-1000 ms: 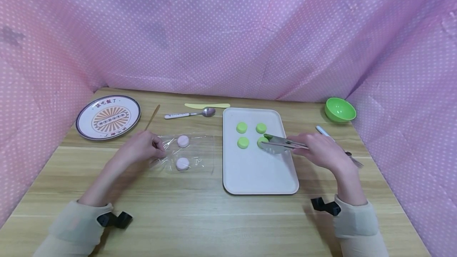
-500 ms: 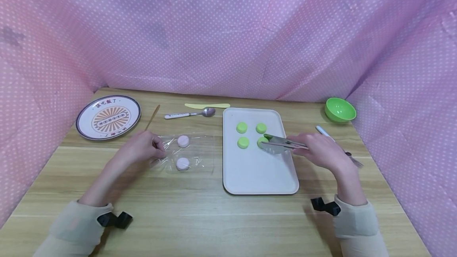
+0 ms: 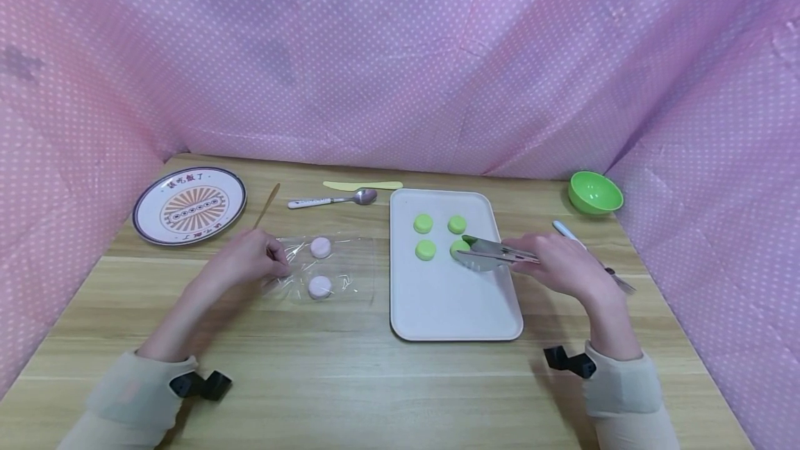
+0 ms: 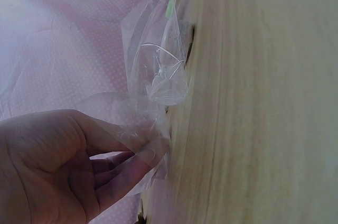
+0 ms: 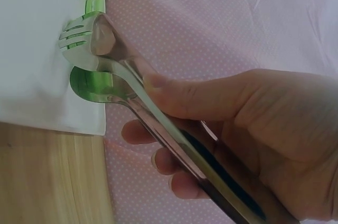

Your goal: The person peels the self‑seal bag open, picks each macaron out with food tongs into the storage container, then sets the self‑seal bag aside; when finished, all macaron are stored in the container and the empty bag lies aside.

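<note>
My left hand [image 3: 250, 255] pinches the left edge of a clear plastic package [image 3: 356, 262], which lies on the table with two pale lilac round cakes [image 3: 321, 248] in it. The left wrist view shows thumb and fingertips on the film [image 4: 153, 71]. With my right hand [image 3: 559, 259] I hold metal tongs [image 3: 500, 252], one arm slotted like a fork. Their ends stand around a green round cake [image 3: 459, 247] on the white tray [image 3: 453, 304]. In the right wrist view the tongs [image 5: 153, 110] partly hide that cake.
Several green cakes [image 3: 423, 223] sit in the tray's far half. Behind the package lie a spoon [image 3: 364, 196], a yellow knife [image 3: 362, 186] and a thin brown stick [image 3: 269, 204]. A patterned plate [image 3: 190, 205] is at left. A green bowl [image 3: 596, 193] and a fork [image 3: 623, 285] are at right.
</note>
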Motion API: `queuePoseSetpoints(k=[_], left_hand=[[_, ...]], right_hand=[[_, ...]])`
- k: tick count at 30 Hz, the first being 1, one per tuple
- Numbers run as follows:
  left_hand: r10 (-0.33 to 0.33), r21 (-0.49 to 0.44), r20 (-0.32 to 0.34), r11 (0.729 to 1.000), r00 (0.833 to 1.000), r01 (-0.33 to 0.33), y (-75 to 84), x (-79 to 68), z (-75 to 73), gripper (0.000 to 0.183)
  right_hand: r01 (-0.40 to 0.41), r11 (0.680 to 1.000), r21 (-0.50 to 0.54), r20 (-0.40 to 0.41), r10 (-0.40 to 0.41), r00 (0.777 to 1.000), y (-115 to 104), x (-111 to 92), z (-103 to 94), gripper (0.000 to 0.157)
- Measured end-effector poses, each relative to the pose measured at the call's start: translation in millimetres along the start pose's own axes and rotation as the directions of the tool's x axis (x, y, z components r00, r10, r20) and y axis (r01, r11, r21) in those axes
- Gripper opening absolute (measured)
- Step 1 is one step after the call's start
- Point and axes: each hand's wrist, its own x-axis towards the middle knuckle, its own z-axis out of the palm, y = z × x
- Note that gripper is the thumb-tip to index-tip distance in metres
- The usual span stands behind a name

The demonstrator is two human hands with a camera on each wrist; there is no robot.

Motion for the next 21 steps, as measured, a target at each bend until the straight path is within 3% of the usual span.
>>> queuePoseSetpoints(k=[9, 13, 18, 21], left_hand=[[-0.036, -0.005, 0.009, 0.999, 0.999, 0.037, 0.1, 1.2, 0.8, 0.011], [-0.042, -0.009, 0.024, 0.999, 0.999, 0.043, -0.5, 2.0, 1.0, 0.010], [-0.039, -0.013, 0.025, 0.999, 0.999, 0.039, -2.5, 1.0, 0.9, 0.012], [-0.038, -0.017, 0.022, 0.999, 0.999, 0.039, -3.1, 0.8, 1.1, 0.011]], right_hand=[[-0.026, 1.000, 0.006, 0.010, 0.026, 1.000, -2, -1, -3.1, 0.046], [-0.016, 1.000, 0.024, -0.044, 0.017, 0.999, -6, 1, -5.4, 0.050], [0.082, 0.996, 0.034, -0.143, -0.077, 0.987, -32, 19, -3.5, 0.048], [0.132, 0.991, 0.017, -0.122, -0.129, 0.984, -57, 34, -0.7, 0.045]])
